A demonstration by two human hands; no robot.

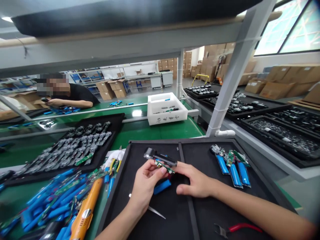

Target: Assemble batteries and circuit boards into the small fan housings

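My left hand (pixel 146 181) pinches a black device housing (pixel 162 157) with a small green circuit board (pixel 163 166) along its near side. A blue battery cell (pixel 162 187) shows just below the board, between my hands; whether it is wired to the board cannot be made out. At the housing's right end is my right hand (pixel 197 181), its fingers stretched out and partly behind the housing, its thumb well apart. Pointed metal tweezers (pixel 157 212) lie on the black divided tray (pixel 175 213) beneath my left hand. Red-handled cutters (pixel 237 228) rest near the tray's front edge.
Several battery cells with boards (pixel 233 170) lie in the tray's right part. Left are an orange electric screwdriver (pixel 87 213), a battery pile (pixel 55 196) and a tray of housings (pixel 82 143). A white bin (pixel 167 116) stands behind. Across the bench sits a person (pixel 77 95).
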